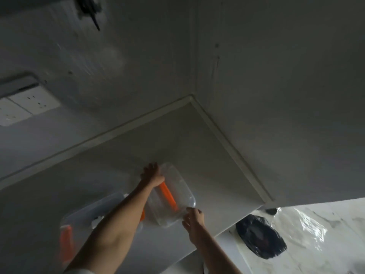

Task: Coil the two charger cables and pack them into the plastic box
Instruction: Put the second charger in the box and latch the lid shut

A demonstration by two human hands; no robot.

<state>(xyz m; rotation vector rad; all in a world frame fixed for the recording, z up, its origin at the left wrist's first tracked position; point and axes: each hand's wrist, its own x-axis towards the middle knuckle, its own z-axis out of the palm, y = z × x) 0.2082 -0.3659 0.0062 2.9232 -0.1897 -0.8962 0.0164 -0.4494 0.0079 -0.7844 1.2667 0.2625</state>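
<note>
A clear plastic lid point(177, 192) with an orange handle lies on the grey counter point(207, 155). My left hand point(151, 175) grips its far end and my right hand point(193, 219) holds its near corner. A clear plastic box point(94, 210) with orange clips stands to the left, partly hidden under my left forearm. Something pale shows through its wall, too blurred to name. No charger cable can be made out. The picture is motion-blurred.
A white double wall socket point(25, 107) sits on the wall at the left. A dark object point(88, 8) hangs at the top. Beyond the counter's right edge, a black bag point(260, 237) and clear plastic sheeting point(308, 228) lie on a marble floor.
</note>
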